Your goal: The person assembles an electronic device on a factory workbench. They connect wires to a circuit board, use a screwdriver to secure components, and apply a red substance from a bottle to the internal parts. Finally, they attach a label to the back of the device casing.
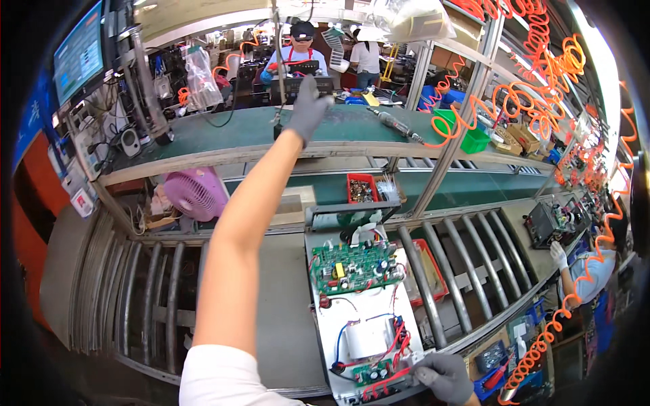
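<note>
An opened metal case (318, 287) lies before me on the roller line. Inside it are a green circuit board (355, 266), a white block-shaped part (366, 340), a smaller green board (372, 373) and red and blue wires. My left hand (307, 114), in a grey glove, is raised far forward over the green shelf, fingers stretched upward and thumb apart. My right hand (445, 376), also gloved in grey, is at the case's near right corner. Its fingers are curled together by the ends of red wires (393, 379); what they pinch is hidden.
A power screwdriver (394, 124) with an orange coiled hose lies on the shelf (230, 132). Beyond stands a co-worker (298, 54) behind a black unit. Red bin (361, 188) with small parts, pink fan (195, 193), screen (80, 53); another worker (592, 274) at right.
</note>
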Demonstrator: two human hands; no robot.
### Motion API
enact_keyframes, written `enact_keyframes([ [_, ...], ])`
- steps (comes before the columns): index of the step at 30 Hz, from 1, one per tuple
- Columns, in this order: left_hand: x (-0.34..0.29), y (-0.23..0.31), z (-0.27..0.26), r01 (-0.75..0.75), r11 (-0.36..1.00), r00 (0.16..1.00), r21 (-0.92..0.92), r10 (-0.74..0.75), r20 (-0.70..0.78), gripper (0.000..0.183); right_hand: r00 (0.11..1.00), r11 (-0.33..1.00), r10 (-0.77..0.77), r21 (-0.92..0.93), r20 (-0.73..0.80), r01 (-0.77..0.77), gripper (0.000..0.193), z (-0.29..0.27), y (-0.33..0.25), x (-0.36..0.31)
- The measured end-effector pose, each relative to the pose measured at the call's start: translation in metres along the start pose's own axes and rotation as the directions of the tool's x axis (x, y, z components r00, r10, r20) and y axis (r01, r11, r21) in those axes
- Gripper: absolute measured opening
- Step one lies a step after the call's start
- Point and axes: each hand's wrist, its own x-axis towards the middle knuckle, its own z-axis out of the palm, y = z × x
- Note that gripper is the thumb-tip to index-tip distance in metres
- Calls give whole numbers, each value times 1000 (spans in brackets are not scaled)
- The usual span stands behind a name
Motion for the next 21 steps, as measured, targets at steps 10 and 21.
enact_keyframes([
  [10, 93, 42, 40, 29, 1000, 999, -9, -30, -21, 28, 968, 985, -109, -158, -224, 74, 14, 18, -15, 1],
  [21, 26, 48, 25, 342, 692, 935, -636, -181, 306, 11, 968, 772, -163, -586, 191, 246, 27, -31, -47, 58],
])
